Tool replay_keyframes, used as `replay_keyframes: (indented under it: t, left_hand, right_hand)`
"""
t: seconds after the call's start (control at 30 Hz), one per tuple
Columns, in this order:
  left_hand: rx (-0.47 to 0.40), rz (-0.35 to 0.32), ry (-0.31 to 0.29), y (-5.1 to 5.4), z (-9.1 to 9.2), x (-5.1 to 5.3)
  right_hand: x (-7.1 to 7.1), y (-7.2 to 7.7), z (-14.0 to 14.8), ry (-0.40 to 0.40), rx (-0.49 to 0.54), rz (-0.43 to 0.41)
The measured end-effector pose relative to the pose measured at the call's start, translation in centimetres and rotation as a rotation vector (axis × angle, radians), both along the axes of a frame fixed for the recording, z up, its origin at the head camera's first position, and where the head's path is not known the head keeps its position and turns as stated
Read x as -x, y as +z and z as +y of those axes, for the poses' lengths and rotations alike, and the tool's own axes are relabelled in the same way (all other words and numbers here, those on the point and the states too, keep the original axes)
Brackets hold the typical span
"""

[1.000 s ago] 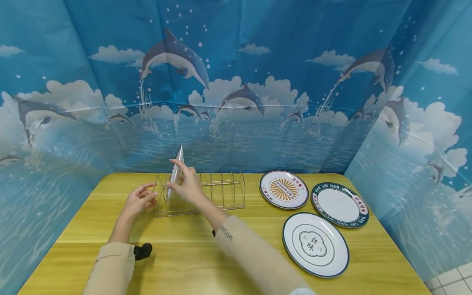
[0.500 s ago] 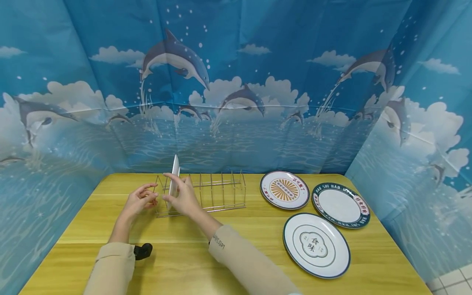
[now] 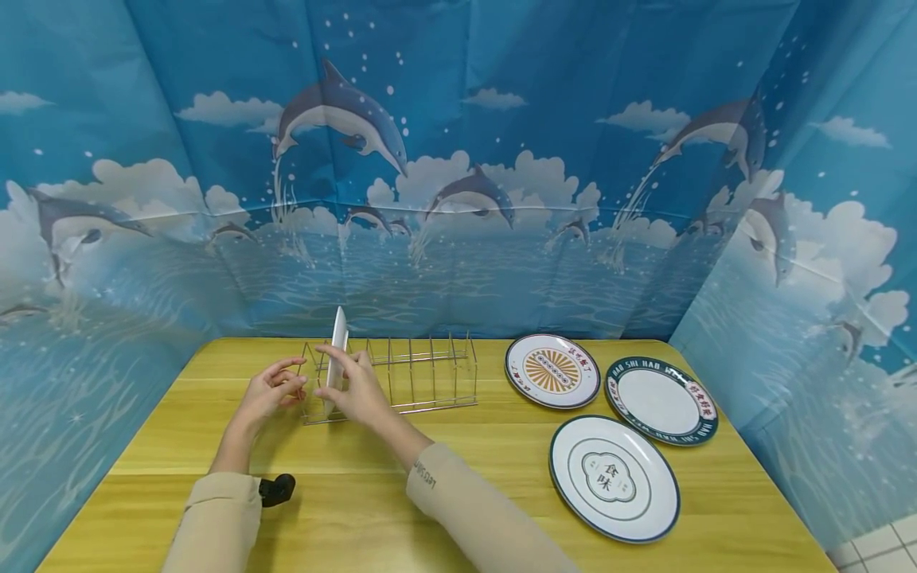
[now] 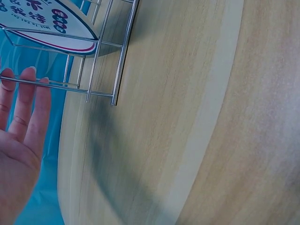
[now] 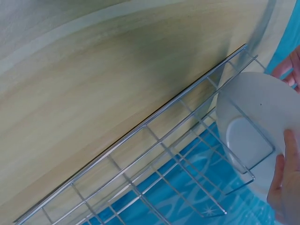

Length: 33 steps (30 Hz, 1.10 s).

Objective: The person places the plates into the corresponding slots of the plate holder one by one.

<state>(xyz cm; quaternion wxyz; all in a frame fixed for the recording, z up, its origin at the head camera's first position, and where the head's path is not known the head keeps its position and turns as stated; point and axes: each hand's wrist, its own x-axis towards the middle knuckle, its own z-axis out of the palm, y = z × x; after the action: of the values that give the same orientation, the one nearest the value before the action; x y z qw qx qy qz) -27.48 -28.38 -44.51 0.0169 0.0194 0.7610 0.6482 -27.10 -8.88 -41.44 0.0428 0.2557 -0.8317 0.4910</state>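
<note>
A white plate (image 3: 338, 328) stands upright on edge between wires near the left end of a metal wire plate rack (image 3: 437, 404). My right hand (image 3: 363, 391) grips the plate with thumb and fingers at its near side. In the right wrist view, fingers lie against the plain back of the plate (image 5: 258, 101). The left wrist view shows the printed face of the plate (image 4: 56, 26), with a dark rim and red line. My left hand (image 3: 267, 391) holds the rack's left end, fingertips on its wire; its thumb is out of the left wrist view.
On the right of the wooden table (image 3: 344, 509) lie three plates: one with an orange sunburst (image 3: 552, 371), one with a dark green rim (image 3: 657, 398), one with a grey flower emblem (image 3: 612, 477). A blue dolphin curtain (image 3: 458, 263) hangs behind.
My right hand has lowered the plate and moved slightly left, so the plate now sits down in the rack. The left hand keeps its place at the rack's end.
</note>
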Motion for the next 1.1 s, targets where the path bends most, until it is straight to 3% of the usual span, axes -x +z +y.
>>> replay_keyframes:
  t: [0.2,0.3,0.53,0.7,0.8,0.93,1.1]
  left_hand:
    - [0.003,0.002,-0.005,0.0,0.1,0.1]
    - [0.008,0.0,-0.004,0.1,0.1,0.1]
    - [-0.001,-0.003,0.002,0.2,0.3,0.1]
    - [-0.012,-0.011,0.004,0.4,0.3,-0.1]
    - [-0.012,-0.012,0.004,0.5,0.3,-0.1]
    - [-0.006,-0.009,0.003,0.4,0.3,-0.2]
    - [0.002,-0.011,0.002,0.4,0.2,-0.2]
  right_hand:
    - [0.2,0.0,0.5,0.04,-0.046,0.013]
    - [0.2,0.2,1.1,0.074,-0.015,-0.013]
    - [-0.1,1.0,4.9,0.1,0.272,-0.123]
    - [-1.8,3.3,9.7,0.094,0.443,-0.164]
    - [-2.9,4.2,12.9,0.062,0.513,-0.146]
    - [-3.4,3.6,17.4,-0.032,0.578,-0.126]
    - [-4.9,3.1,23.2,-0.183,0.583,-0.177]
